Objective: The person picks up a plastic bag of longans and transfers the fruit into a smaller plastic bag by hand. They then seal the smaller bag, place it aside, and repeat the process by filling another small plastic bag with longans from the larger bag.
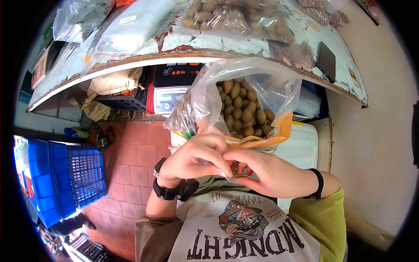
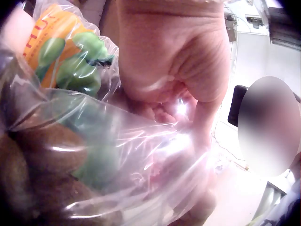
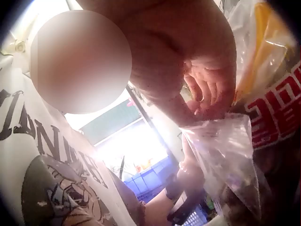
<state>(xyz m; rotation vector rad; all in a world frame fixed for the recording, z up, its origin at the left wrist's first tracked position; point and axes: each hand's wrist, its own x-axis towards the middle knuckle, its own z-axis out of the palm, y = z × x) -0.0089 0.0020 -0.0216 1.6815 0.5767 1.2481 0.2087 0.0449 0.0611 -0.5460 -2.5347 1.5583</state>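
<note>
Left hand (image 1: 198,155) and right hand (image 1: 257,170) meet, both pinching clear plastic (image 3: 225,150); whether it is a separate bag or part of the large one, I cannot tell. Just beyond them the large bag (image 1: 281,91), holding brown oval fruits (image 1: 238,107), gapes before the counter's (image 1: 174,43) near edge, right of middle. Working a bag's mouth seems the step; next probably calls for fingertips teasing the layers apart, without tipping the fruits.
</note>
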